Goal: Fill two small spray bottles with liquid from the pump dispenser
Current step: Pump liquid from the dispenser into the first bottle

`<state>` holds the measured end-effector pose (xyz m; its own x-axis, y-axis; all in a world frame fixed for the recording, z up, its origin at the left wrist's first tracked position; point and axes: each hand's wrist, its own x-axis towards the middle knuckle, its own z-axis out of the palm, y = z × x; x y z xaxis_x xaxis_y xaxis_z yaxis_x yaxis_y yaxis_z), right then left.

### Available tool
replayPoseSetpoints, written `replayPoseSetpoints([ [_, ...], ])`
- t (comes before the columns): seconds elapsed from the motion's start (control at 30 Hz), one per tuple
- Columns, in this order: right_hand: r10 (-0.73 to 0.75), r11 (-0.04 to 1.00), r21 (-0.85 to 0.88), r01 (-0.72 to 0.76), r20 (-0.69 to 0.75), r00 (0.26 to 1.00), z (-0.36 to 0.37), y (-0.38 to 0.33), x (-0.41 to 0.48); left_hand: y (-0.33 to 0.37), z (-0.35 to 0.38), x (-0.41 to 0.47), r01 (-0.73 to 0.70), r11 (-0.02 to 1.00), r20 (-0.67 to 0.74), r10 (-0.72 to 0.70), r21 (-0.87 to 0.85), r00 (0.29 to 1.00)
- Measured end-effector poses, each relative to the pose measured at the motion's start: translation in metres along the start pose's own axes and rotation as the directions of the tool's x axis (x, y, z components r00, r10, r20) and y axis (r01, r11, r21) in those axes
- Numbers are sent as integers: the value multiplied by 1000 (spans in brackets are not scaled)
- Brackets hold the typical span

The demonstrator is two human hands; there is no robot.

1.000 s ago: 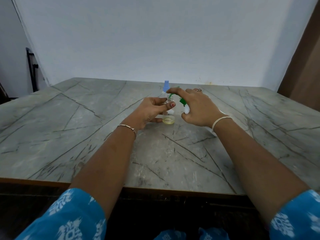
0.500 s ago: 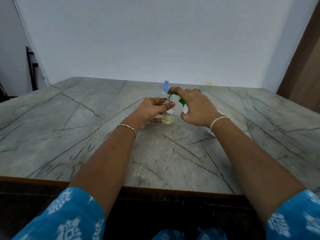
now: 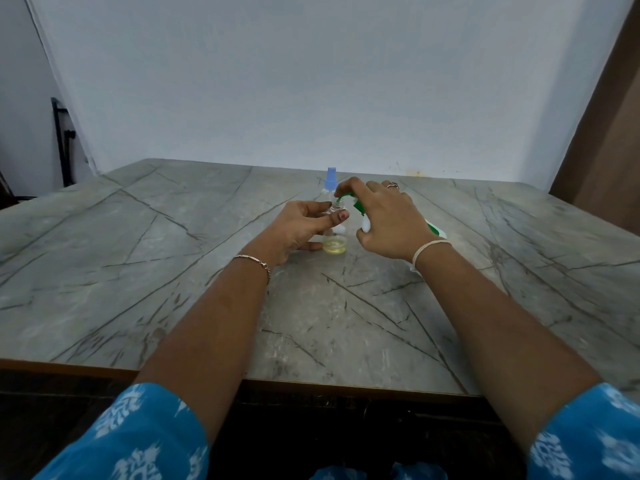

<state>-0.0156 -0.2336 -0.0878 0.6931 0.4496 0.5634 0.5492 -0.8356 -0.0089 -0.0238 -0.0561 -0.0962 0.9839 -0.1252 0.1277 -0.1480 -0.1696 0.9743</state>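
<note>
The grey veined counter [image 3: 138, 271] is wide. Its near edge crosses the bottom of the view and its far edge meets the pale wall [image 3: 311, 81]. Bare surface lies open to the left, the right and in front of the work.

The right hand [image 3: 388, 216] wraps around the pump dispenser [image 3: 363, 226], forefinger on its head. The dispenser's long axis slants from its body by the right wrist up and left, and its green spout [image 3: 344, 195] points left over the open bottle's neck.

The left hand [image 3: 301, 226] grasps the open spray bottle [image 3: 334, 245] between thumb and fingers. It stands upright mid-counter with yellow liquid at its base. The blue-capped spray bottle [image 3: 330, 178] stands upright just behind it.

Both hands, the dispenser and the bottles sit as they did a second ago, with no clear rise in the liquid.
</note>
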Motion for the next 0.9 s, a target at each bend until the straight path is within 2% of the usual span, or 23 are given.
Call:
replayPoseSetpoints([
  [0.43, 16, 996, 85, -21, 53, 998, 3, 10, -1, 1, 1, -3, -3, 1000, 13, 4, -21, 1000],
  [0.63, -10, 990, 142, 6, 23, 1000, 3, 7, 3, 2, -1, -3, 0, 1000, 21, 0, -6, 1000],
  [0.9, -7, 994, 108, 5, 23, 1000, 5, 10, 1, 1, -1, -4, -7, 999, 28, 8, -37, 1000],
])
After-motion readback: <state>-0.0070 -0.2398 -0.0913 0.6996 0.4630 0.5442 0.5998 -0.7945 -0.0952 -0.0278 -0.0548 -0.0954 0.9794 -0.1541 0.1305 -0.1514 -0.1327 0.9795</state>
